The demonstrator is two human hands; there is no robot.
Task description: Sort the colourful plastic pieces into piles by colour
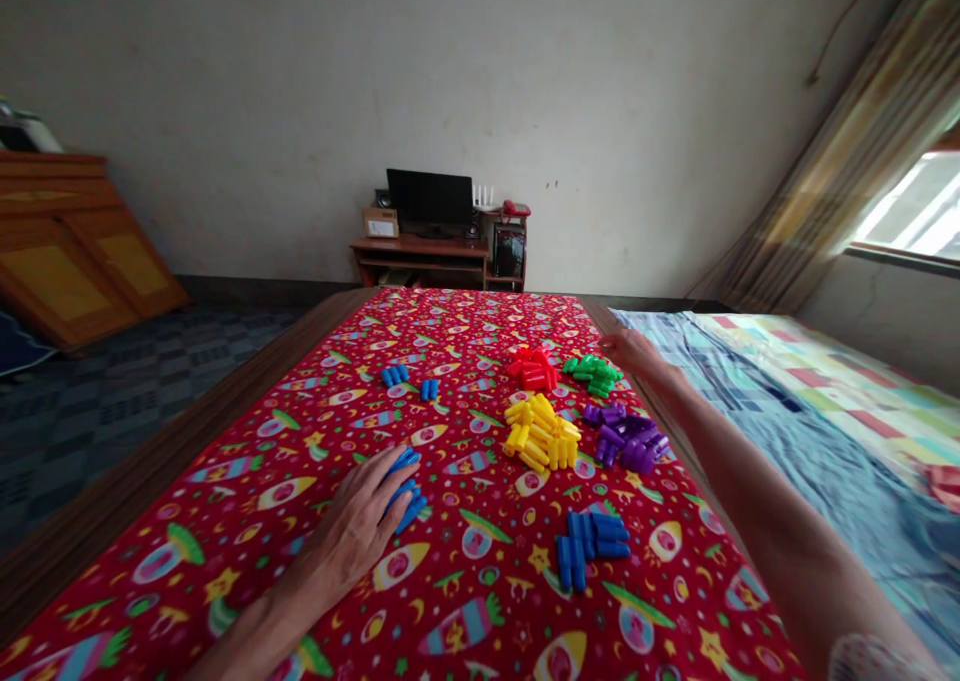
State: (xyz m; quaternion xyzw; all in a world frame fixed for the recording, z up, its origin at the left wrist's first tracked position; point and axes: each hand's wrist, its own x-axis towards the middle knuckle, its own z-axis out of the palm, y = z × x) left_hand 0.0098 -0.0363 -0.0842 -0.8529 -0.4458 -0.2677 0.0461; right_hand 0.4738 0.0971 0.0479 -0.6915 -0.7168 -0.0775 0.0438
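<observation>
Four colours sit in heaps of their own: the yellow pile (541,433) in the middle, the red pile (534,370) just beyond it, the green pile (593,374) beyond it and to the right, the purple pile (624,437) close on its right. That much looks done!

Blue is the odd one out, and it looks like the unfinished part. The near blues (592,546) lie in short rows on the person's side of the yellow pile, a bit to its right. Two little sets, the far blues (394,375) and the blue pair (429,390), lie well to the left of the yellow pile and farther from the person. And one more cluster, the left blues (411,506), sits left of the yellow pile and nearer the person, on the red cloth (469,501) of the worktop.

Now the hands! The left hand (367,496) is partly open, fingers curved and slightly spread over the left blues, touching them; whether it really grips any is hidden. The right hand (631,349) reaches out past the yellow pile, at the worktop's right edge just beside the green pile. Its fingers look bent, but how far open it is, or whether it holds anything, I cannot tell.
</observation>
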